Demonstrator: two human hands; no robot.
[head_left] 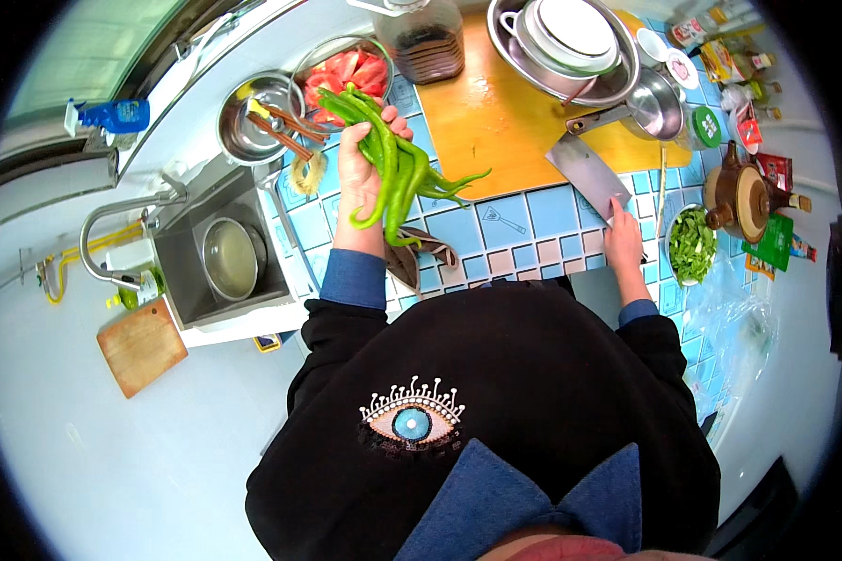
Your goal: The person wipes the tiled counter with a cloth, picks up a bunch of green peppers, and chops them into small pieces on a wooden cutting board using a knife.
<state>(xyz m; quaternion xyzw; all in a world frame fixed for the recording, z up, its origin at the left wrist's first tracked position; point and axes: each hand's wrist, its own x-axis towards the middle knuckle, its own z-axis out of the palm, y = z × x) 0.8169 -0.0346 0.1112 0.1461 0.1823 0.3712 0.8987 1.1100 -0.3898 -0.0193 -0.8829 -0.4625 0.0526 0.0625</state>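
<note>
There is one bunch of long green peppers; they overlap, so I cannot count each one, but they are several. I count also one cleaver, one large yellow board, one smaller brown board, one heap of chopped greens and one heap of red cut pieces.

The green peppers are inside the grasp of the left hand, over the tiled surface, to the left of the yellow board; their ends hang past the fingers, some to the right.

The fingers of the left hand are bent around the green peppers. The right hand is closed at the near end of the cleaver, where it hides most of the handle; one finger touches the blade. The blade's far end is over the edge of the yellow board; whether it touches, I cannot tell.
</note>
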